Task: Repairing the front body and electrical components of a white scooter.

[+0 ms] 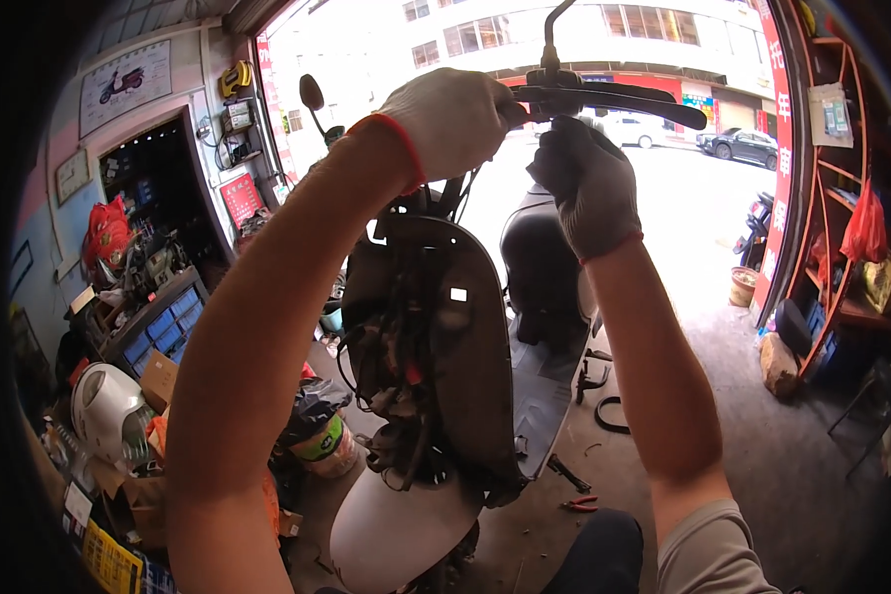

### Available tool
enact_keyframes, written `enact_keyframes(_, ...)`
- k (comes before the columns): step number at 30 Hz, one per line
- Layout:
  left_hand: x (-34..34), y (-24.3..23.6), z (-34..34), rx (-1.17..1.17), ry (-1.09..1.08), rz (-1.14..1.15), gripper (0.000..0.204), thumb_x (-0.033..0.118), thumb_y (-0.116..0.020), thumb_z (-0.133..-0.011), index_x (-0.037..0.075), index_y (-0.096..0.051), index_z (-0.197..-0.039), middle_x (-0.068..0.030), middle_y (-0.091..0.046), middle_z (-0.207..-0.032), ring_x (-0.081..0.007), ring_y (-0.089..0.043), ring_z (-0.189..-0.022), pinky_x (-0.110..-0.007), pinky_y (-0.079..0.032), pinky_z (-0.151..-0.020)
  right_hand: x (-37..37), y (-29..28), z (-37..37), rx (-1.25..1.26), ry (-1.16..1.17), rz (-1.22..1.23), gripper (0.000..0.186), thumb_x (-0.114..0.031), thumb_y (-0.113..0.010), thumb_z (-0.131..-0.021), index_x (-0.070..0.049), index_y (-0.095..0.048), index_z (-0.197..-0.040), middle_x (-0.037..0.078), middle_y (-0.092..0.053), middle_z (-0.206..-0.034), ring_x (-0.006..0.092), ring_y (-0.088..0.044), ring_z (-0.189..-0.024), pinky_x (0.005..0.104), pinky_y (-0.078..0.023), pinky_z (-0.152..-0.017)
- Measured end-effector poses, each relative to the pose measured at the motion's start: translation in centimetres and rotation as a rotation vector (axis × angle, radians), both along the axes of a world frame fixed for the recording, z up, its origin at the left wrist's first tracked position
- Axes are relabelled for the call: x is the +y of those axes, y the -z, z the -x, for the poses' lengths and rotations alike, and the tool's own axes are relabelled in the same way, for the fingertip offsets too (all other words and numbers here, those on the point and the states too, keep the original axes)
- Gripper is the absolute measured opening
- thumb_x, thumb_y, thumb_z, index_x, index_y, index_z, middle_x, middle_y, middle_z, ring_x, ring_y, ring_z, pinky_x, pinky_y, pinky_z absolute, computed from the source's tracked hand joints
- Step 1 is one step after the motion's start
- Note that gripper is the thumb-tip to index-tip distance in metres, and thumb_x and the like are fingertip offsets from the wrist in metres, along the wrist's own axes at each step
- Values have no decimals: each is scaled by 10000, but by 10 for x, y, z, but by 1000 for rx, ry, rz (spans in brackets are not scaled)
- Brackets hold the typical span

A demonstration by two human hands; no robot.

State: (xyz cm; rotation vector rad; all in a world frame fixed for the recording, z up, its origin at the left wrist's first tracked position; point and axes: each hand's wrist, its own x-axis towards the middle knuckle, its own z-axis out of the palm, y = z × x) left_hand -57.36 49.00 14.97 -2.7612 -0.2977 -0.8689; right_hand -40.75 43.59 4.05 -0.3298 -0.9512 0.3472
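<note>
A scooter stands before me with its front cover off and dark wiring bare. At its handlebar, a black brake lever points right, and a mirror stem rises from the lever mount. My left hand, in a white glove with a red cuff, is closed beside the mount; something red shows at its fingertips, its kind unclear. Just below the mount, my right hand is closed with fingers bent up against its underside. Its glove is white with a dark palm. What the right fingers hold is hidden.
Red-handled pliers and a black curved strip lie on the floor at right. A bucket, a white helmet-like shell and boxes crowd the left. Shelves line the right wall. The doorway opens onto a street.
</note>
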Motion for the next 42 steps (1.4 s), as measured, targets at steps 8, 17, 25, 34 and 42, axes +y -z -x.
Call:
enact_keyframes(8, 9, -7, 5, 26, -47, -112, 339, 247, -486, -955, -9, -679, -1064, -197, -679, -821, -327, -654, -761, -416, -511, -765, -9, -10, 20, 26, -14, 33, 204, -115, -561, -967, 23, -621, -1104, 80, -636, -905, 164, -631, -766, 286, -543, -673)
enact_keyframes(17, 19, 4, 6, -102, 111, -75, 279, 126, -500, -923, 20, -663, -1123, -200, -696, -923, -341, -666, -852, -428, -524, -805, -4, -17, 7, -251, 240, 97, 241, -239, -570, -955, -33, -667, -1035, 16, -615, -822, 107, -600, -727, 332, -553, -705)
enact_keyframes(25, -6, 21, -8, -251, 62, -311, 226, 208, -562, -932, 103, -664, -1104, -148, -701, -857, -354, -666, -831, -444, -524, -754, -22, -30, 17, -182, 224, 223, 198, -241, -575, -921, -75, -683, -918, -50, -485, -676, 66, -477, -618, 347, -514, -710)
enact_keyframes(34, -3, 25, -23, -266, -65, -458, 195, 283, -572, -932, 159, -671, -1046, -120, -697, -815, -324, -675, -805, -439, -531, -717, -23, -21, 16, -291, 279, 212, 186, -277, -592, -904, -130, -664, -815, -70, -384, -616, 55, -388, -570, 342, -472, -702)
enact_keyframes(42, -1, 21, -10, -204, -70, -447, 196, 282, -571, -918, 154, -694, -1001, -128, -687, -764, -322, -676, -766, -440, -525, -702, -5, -18, 14, -261, 255, 169, 254, -286, -561, -968, -76, -674, -884, -53, -455, -616, 45, -392, -523, 280, -516, -656)
